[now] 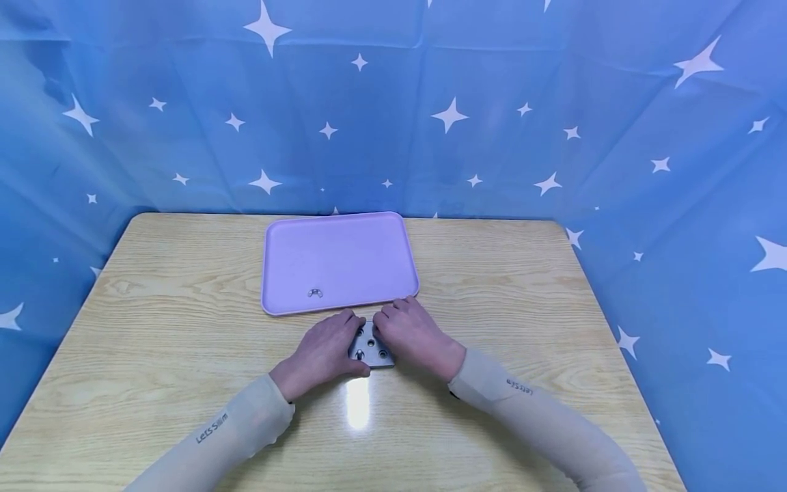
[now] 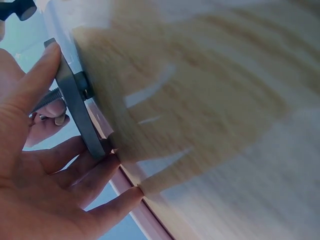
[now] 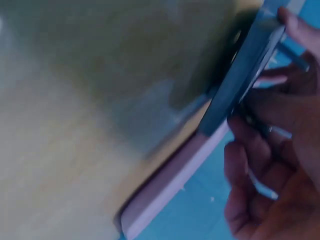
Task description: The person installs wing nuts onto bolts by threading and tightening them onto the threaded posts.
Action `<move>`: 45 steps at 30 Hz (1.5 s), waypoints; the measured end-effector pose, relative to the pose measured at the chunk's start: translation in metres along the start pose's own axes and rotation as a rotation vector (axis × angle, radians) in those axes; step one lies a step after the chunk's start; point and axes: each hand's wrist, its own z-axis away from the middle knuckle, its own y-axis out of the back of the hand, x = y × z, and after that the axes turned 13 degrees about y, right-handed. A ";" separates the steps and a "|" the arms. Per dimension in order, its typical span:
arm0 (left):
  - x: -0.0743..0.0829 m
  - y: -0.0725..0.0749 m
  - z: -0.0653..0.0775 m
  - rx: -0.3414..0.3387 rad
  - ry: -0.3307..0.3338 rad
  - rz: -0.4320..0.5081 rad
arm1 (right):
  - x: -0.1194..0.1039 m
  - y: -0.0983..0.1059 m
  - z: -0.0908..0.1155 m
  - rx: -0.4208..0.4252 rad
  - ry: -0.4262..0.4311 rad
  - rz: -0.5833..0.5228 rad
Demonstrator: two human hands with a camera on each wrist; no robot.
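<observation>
A grey metal plate [image 1: 375, 354] with several holes lies between the hands, just in front of the tray. My left hand [image 1: 322, 347] grips its left side, thumb at the near edge and fingers at the far edge. In the left wrist view, a threaded bolt [image 2: 46, 99] sticks up through the plate, and a dark bolt head [image 2: 84, 85] shows beneath. My right hand [image 1: 413, 336] bends over the plate's far right corner. Its fingertips pinch a small metal piece like a wing nut [image 2: 60, 120], mostly hidden by the fingers.
A lilac tray [image 1: 344, 253] stands on the wooden table [image 1: 154, 328] behind the hands. One loose wing nut [image 1: 315, 292] lies near the tray's front edge. A blue curtain with white stars [image 1: 393, 157] surrounds the table's back and sides.
</observation>
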 end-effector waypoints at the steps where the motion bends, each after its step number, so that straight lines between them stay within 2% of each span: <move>1: 0.000 0.000 0.000 0.001 0.001 0.000 | -0.002 -0.001 0.000 0.023 -0.024 0.005; 4: 0.000 0.000 0.000 0.001 0.006 -0.003 | -0.008 -0.004 0.001 0.066 -0.095 -0.012; 8: 0.000 0.000 0.000 0.012 -0.002 -0.015 | -0.003 0.001 0.006 0.022 -0.117 -0.127; 10: 0.000 0.000 0.000 0.015 -0.008 -0.018 | 0.005 0.005 0.010 -0.022 -0.073 -0.201; 12: 0.000 0.000 0.000 0.014 -0.009 -0.024 | 0.013 0.010 0.013 -0.065 0.014 -0.235; 17: 0.000 0.001 0.001 -0.001 0.002 -0.022 | 0.026 0.016 0.018 -0.145 0.238 -0.184; 20: 0.000 0.001 0.001 -0.009 0.007 -0.014 | 0.027 0.016 0.018 -0.161 0.287 -0.140; 24: 0.000 0.000 0.000 -0.015 0.011 -0.007 | 0.027 0.015 0.016 -0.135 0.304 -0.104; 29: 0.000 0.000 0.000 -0.016 0.012 0.001 | 0.025 0.012 0.012 -0.102 0.276 -0.065; 35: 0.000 -0.001 0.000 -0.007 0.004 0.013 | 0.012 0.004 0.009 -0.079 0.149 -0.024; 41: 0.001 0.000 0.000 0.000 0.003 0.015 | -0.002 -0.004 0.006 0.007 0.026 0.027; 45: 0.001 0.000 0.000 -0.010 0.014 0.013 | -0.009 -0.006 0.005 0.030 -0.030 0.026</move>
